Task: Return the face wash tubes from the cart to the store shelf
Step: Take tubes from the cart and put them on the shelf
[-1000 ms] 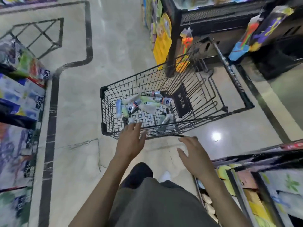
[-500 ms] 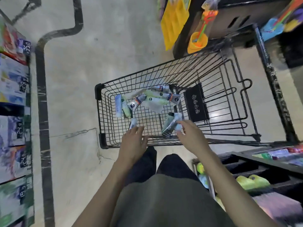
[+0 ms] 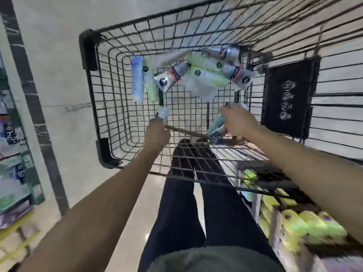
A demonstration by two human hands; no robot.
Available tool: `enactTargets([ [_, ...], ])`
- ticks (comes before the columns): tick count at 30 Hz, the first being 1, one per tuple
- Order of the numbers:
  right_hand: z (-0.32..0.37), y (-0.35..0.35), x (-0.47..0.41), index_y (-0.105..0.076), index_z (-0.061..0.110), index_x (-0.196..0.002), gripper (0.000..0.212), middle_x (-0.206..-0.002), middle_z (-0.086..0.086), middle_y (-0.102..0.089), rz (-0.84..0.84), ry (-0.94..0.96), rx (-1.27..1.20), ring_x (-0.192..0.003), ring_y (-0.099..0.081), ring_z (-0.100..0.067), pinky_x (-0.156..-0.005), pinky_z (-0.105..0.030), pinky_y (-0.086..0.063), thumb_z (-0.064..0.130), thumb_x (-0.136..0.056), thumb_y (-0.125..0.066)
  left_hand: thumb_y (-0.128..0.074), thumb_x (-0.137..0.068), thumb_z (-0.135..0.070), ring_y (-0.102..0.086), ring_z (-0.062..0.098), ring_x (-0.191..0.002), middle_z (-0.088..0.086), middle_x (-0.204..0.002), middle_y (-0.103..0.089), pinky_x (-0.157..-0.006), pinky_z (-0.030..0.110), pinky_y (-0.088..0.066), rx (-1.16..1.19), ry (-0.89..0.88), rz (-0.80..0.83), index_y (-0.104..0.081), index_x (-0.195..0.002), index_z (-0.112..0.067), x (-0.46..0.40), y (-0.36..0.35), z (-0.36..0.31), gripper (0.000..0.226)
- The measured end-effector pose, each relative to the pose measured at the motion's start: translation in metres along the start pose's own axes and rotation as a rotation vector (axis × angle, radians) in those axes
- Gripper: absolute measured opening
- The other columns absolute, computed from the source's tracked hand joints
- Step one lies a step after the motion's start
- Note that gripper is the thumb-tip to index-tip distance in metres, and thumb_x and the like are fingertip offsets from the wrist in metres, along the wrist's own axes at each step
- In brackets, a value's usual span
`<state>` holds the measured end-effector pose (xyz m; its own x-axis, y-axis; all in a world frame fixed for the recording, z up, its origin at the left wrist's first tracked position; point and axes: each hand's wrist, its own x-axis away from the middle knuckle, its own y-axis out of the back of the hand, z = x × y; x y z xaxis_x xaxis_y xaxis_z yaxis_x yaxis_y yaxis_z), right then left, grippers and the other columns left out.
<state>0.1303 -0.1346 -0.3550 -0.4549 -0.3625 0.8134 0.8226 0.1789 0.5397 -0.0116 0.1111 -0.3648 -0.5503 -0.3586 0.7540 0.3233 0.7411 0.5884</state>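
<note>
Face wash tubes [image 3: 188, 73] lie in a loose heap on the wire floor of the cart [image 3: 90, 55], toward its far end, and I am looking almost straight down into the basket. I count a pale blue tube [image 3: 137, 78] on the left with a light green tube [image 3: 152, 88] right beside it, three silver tubes with orange bands, one of them [image 3: 170, 77] slanting across the middle, and a pair of pale green tubes [image 3: 208, 75] overlapping between them. My left hand [image 3: 157, 132] is down inside the basket near the close wall, its fingers curled around the end of a small pale tube [image 3: 163, 113] that sticks up past my fingertips. My right hand [image 3: 238, 122] is also in the basket, further right, fingers wrapped around two tubes [image 3: 216, 124], greenish and dark, that jut out below my palm; the blur keeps me from telling them apart any better. A black placard [image 3: 288, 97] with white symbols hangs on the cart's folding flap to the right of my hand. My dark trousers [image 3: 188, 213] show through the near wire wall. Blurred packets with price tags [image 3: 13, 132] line the left edge of the floor [image 3: 59, 65], and yellow-green packs [image 3: 298, 222] fill a low shelf [image 3: 261, 169] at lower right.
</note>
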Motion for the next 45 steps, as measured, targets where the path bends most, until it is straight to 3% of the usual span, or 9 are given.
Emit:
enactTargets([
  [2, -0.014, -0.018, -0.034, -0.058, 0.011, -0.14, 0.063, -0.141, -0.022, -0.053, 0.0, 0.057, 0.135, -0.13, -0.051, -0.041, -0.104, -0.05, -0.049, 0.013, -0.08, -0.079, -0.056, -0.096, -0.027, -0.064, 0.029, -0.084, 0.011, -0.094, -0.065, -0.079, 0.047, -0.06, 0.02, 0.07, -0.078, -0.064, -0.101, -0.002, -0.027, -0.017, 0.018, 0.027],
  [9, -0.032, -0.041, -0.093, -0.059, 0.02, -0.137, 0.063, -0.139, -0.018, -0.057, 0.073, 0.191, 0.492, -0.129, -0.048, -0.039, -0.103, -0.049, -0.049, 0.035, -0.081, -0.081, -0.07, -0.093, -0.033, -0.057, 0.036, -0.113, 0.019, -0.124, -0.055, -0.089, 0.047, -0.053, -0.005, 0.184, -0.096, -0.052, -0.127, -0.01, -0.054, -0.038, 0.038, 0.044],
  [16, -0.024, -0.018, -0.104, -0.068, 0.023, -0.116, 0.028, -0.1, -0.003, -0.065, 0.137, 0.257, 0.586, -0.1, -0.061, -0.03, -0.063, -0.036, -0.045, 0.029, -0.089, -0.073, -0.066, -0.092, -0.027, -0.062, 0.036, -0.097, 0.014, -0.101, -0.069, -0.072, 0.042, -0.048, 0.011, 0.1, -0.136, -0.059, -0.106, -0.01, -0.061, -0.047, 0.054, 0.024],
  [22, -0.028, -0.011, -0.087, -0.067, 0.03, -0.122, 0.036, -0.11, -0.003, -0.069, 0.059, 0.342, 0.651, -0.106, -0.06, -0.029, -0.088, -0.043, -0.05, 0.041, -0.088, -0.075, -0.066, -0.094, -0.02, -0.069, 0.024, -0.089, 0.006, -0.107, -0.068, -0.062, 0.027, -0.055, 0.206, 0.059, -0.055, -0.052, -0.133, -0.014, -0.047, -0.042, 0.034, 0.042],
  [26, -0.038, 0.007, -0.06, -0.065, 0.025, -0.125, 0.038, -0.112, -0.011, -0.064, 0.044, 0.214, 0.293, -0.105, -0.061, -0.033, -0.082, -0.041, -0.049, 0.039, -0.091, -0.073, -0.064, -0.091, -0.013, -0.068, 0.019, -0.093, 0.004, -0.119, -0.064, -0.073, 0.027, -0.057, 0.325, -0.02, 0.056, -0.032, -0.155, -0.029, -0.038, -0.027, 0.016, 0.073],
  [30, -0.048, 0.025, -0.022, -0.068, 0.022, -0.117, 0.029, -0.106, -0.006, -0.062, -0.016, 0.031, -0.254, -0.096, -0.06, -0.027, -0.073, -0.034, -0.045, 0.033, -0.092, -0.076, -0.052, -0.102, -0.012, -0.069, 0.022, -0.087, 0.016, -0.126, -0.066, -0.066, 0.031, -0.062, 0.572, 0.092, 0.222, -0.067, -0.131, -0.021, -0.019, -0.006, -0.01, 0.034],
  [33, -0.046, 0.033, 0.015, -0.07, 0.025, -0.122, 0.027, -0.111, 0.0, -0.065, -0.071, -0.113, -0.778, -0.101, -0.06, -0.021, -0.08, -0.032, -0.046, 0.026, -0.095, -0.073, -0.052, -0.101, -0.012, -0.072, 0.031, -0.092, 0.016, -0.118, -0.069, -0.082, 0.04, -0.063, 0.752, 0.17, 0.292, -0.073, -0.117, -0.015, 0.002, 0.018, -0.028, 0.026],
  [38, -0.029, 0.046, 0.076, -0.064, 0.018, -0.129, 0.028, -0.128, -0.015, -0.066, 0.044, -0.091, -1.773, -0.103, -0.069, -0.03, -0.073, -0.04, -0.059, 0.013, -0.105, -0.05, -0.04, -0.092, -0.004, -0.065, 0.039, -0.087, 0.023, -0.084, -0.066, -0.072, 0.041, -0.058, 1.095, 0.119, 0.382, -0.066, -0.123, 0.003, 0.049, 0.073, -0.057, 0.041],
  [45, 0.022, 0.09, 0.164, -0.066, 0.023, -0.13, 0.042, -0.109, -0.014, -0.066, 0.15, 0.25, -2.009, -0.096, -0.06, -0.028, -0.089, -0.043, -0.051, 0.05, -0.104, -0.048, -0.069, -0.088, 0.002, -0.073, 0.034, -0.096, 0.017, -0.117, -0.073, -0.075, 0.035, -0.059, 0.987, -0.165, 0.288, -0.06, -0.13, -0.007, 0.123, 0.14, -0.096, 0.044],
])
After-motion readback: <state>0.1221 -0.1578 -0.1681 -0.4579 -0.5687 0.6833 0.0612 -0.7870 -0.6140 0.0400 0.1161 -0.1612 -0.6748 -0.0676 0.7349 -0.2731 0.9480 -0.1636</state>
